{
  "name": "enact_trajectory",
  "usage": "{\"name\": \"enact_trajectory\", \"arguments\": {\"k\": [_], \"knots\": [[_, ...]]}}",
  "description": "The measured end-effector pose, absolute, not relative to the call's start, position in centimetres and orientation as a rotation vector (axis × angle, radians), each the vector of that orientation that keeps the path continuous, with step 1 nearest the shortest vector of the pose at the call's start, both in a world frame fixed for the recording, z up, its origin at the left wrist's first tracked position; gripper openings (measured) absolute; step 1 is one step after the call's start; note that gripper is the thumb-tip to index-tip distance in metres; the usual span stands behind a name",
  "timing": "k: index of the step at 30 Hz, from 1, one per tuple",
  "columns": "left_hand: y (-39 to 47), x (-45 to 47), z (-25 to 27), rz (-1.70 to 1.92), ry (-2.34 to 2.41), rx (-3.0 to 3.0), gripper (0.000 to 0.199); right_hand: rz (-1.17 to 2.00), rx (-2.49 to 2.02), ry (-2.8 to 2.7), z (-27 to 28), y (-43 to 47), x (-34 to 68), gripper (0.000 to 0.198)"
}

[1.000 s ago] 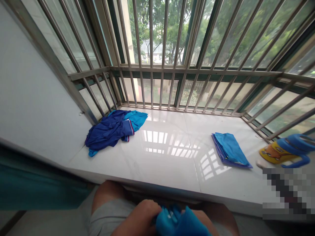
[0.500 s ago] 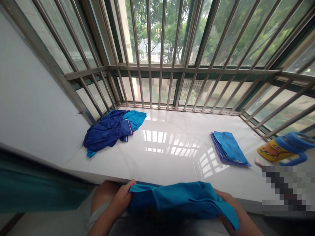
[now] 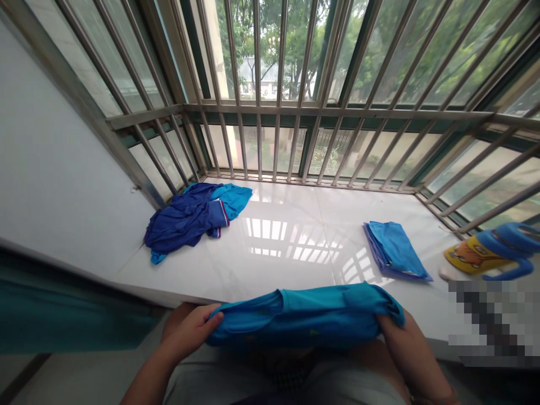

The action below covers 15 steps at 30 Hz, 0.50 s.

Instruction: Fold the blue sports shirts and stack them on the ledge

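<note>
On a white tiled window ledge (image 3: 287, 264), behind a grille of metal bars (image 3: 270, 112) with trees beyond, lie three sets of things, well apart from each other. At the far left corner sits a crumpled heap of dark blue and turquoise clothes (image 3: 192, 216). Toward the right lies a neatly folded blue garment (image 3: 394, 257). At the far right edge stands a yellow and blue cup (image 3: 491, 253), beside a blurred-out patch.

Nearest the viewer, above the person's lap and level with the ledge's front edge, a turquoise garment (image 3: 304, 316) is stretched sideways between both hands. The left hand (image 3: 192, 329) is closed on its left end, fingers curled over the cloth. The right hand (image 3: 399, 332) is closed on its right end, partly hidden under the fabric.

The step in hand looks like spreading the garment out before folding, judging from the folded piece already on the ledge. The next move likely calls for laying it flat on the bare tile in front, keeping both ends taut so it does not bunch.
</note>
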<state>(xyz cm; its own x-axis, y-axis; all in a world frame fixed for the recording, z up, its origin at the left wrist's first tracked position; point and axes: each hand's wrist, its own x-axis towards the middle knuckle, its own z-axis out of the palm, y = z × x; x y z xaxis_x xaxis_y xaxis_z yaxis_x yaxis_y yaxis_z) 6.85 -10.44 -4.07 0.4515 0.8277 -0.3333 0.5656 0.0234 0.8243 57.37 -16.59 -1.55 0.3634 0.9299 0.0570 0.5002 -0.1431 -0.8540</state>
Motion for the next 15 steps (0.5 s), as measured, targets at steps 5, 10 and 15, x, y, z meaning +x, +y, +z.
{"name": "enact_trajectory", "arguments": {"k": [5, 10, 15], "knots": [[-10.8, 7.0, -3.0, 0.104, 1.344, 1.699, 0.054, 0.725, -1.779, -1.105, -0.7, -16.9, 58.1, 0.051], [-10.9, 6.7, -3.8, 0.141, 1.437, 1.802, 0.028, 0.809, -1.635, -0.995, -1.1, -17.2, 58.4, 0.035], [-10.1, 5.6, -5.7, 0.235, 1.637, 1.797, 0.015, 0.862, -1.560, -1.031, -2.0, -17.3, 58.6, 0.048]]}}
